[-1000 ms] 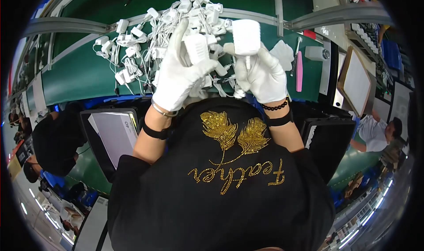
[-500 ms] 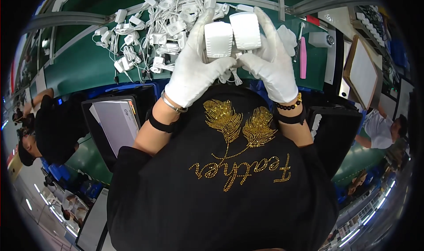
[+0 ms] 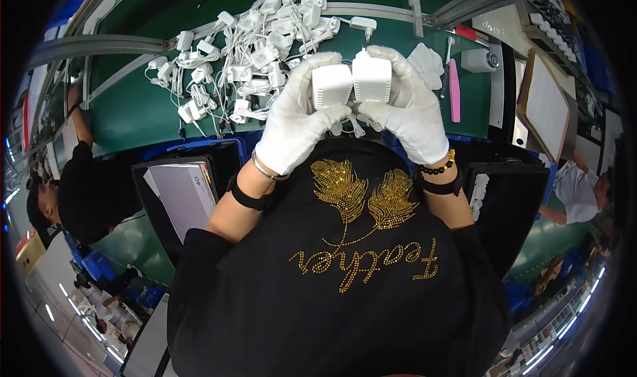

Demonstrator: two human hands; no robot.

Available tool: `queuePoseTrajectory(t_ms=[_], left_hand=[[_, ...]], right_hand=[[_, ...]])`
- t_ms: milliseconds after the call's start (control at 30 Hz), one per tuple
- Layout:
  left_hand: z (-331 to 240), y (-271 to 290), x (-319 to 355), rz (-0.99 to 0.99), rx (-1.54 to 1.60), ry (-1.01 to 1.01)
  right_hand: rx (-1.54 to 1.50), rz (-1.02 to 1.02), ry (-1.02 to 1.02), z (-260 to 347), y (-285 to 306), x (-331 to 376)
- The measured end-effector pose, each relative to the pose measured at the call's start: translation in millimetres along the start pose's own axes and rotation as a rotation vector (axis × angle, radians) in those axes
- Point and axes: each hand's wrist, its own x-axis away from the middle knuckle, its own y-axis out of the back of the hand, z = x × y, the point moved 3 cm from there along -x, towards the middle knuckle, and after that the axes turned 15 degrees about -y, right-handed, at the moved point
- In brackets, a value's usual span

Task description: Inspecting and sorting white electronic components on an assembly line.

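Observation:
Both my hands wear white gloves and are raised side by side over the near edge of the green bench. In my left hand (image 3: 296,115) is a white power adapter (image 3: 332,87), gripped between thumb and fingers. My right hand (image 3: 413,112) grips a second white power adapter (image 3: 372,80) the same way. The two adapters stand next to each other with ribbed lower edges showing. White cable (image 3: 350,126) hangs in a bundle below them. Beyond my left hand a large pile of white adapters with coiled cables (image 3: 262,55) lies on the bench.
Right of my hands are a crumpled white glove or cloth (image 3: 426,65), a pink strip-shaped tool (image 3: 454,90), a thin brush (image 3: 448,55) and a white bottle (image 3: 479,61). A metal rail (image 3: 391,13) crosses the bench. Black bins (image 3: 174,198) flank me; people work at both sides.
Both hands have come nearer to me with the adapters. The adapters are turned, now showing other faces, and the right one's top end has come into view.

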Motion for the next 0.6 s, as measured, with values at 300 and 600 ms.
queuePoseTrajectory(t_ms=[300,600], left_hand=[[3,-1,-2,0.007,-0.121,0.056],[2,-14,-15,0.012,-0.266,-0.003]], right_hand=[[-0.034,-0.003,0.081,-10,7,-1],[0.021,-0.119,0.150,-12,15,2]])
